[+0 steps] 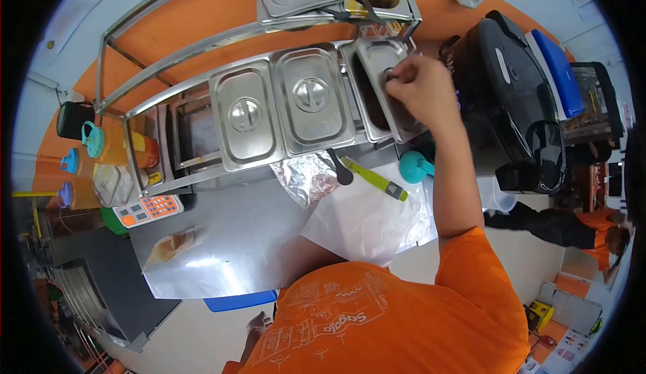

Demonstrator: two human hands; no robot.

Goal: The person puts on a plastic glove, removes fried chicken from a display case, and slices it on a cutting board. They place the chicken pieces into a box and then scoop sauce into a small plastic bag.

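My right hand is closed on the knob of a steel pan lid at the right end of the rack. This lid sits tilted and shifted right, showing a dark opening in the steel pan beneath. Two more lidded pans stand to its left: one with a middle lid and one with a left lid. My left hand is a blurred, shadowed shape at the worktable's front edge, partly hidden by my shirt and a plastic sheet; its fingers cannot be made out.
A green-handled cutter, a dark spoon-like utensil, foil and a teal squeeze bottle lie on the steel worktable. A scale stands left, a black cooker right. Another person is at far right.
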